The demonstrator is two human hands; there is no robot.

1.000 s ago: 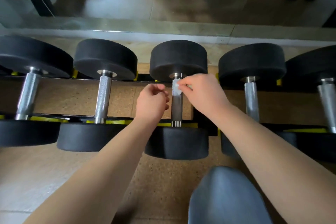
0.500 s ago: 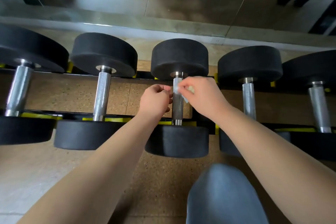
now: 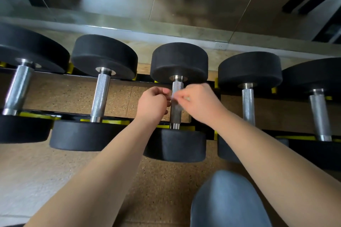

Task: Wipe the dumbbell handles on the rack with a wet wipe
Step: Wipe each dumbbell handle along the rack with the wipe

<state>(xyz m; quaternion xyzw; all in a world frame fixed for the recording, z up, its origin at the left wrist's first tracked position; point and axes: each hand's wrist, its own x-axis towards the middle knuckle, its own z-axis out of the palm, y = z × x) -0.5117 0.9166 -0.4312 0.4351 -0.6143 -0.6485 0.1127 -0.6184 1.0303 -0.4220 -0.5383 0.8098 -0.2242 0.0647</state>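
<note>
Head view: five black dumbbells (image 3: 104,57) lie side by side across a black-and-yellow rack (image 3: 110,121). Item in work: middle dumbbell handle (image 3: 176,114), knurled steel. Both hands meet at its upper part. Entry, right hand (image 3: 200,103): pinches a wet wipe (image 3: 173,97), small and blurred, against the handle. Entry, left hand (image 3: 152,105): fingers curled, fingertips at the wipe; whether it grips cannot be told. Knee (image 3: 227,201) in blue-grey cloth, lower right. Mirror (image 3: 203,5) behind the rack.

Five black round-headed dumbbells lie side by side across a black-and-yellow rack (image 3: 118,122). A small, blurred white wet wipe (image 3: 173,97) sits against the middle knurled steel handle (image 3: 176,114).
</note>
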